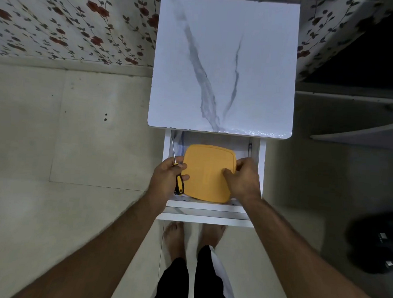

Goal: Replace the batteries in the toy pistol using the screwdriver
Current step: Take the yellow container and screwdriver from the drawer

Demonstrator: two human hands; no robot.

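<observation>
The left hand (166, 177) is closed round a yellow-and-black-handled screwdriver (177, 170), shaft pointing away; the right hand (242, 177) pinches the edge of a flat orange plastic lid (208, 172) over the open white drawer (261, 157); no toy pistol is visible, so this looks like fetching supplies; next, lift the lid clear.

A square yellow plastic lid (208, 172) lay in the open white drawer (261, 157) below the marble-patterned bench (253, 67). The yellow-and-black-handled screwdriver (177, 170) sat left of it.
</observation>
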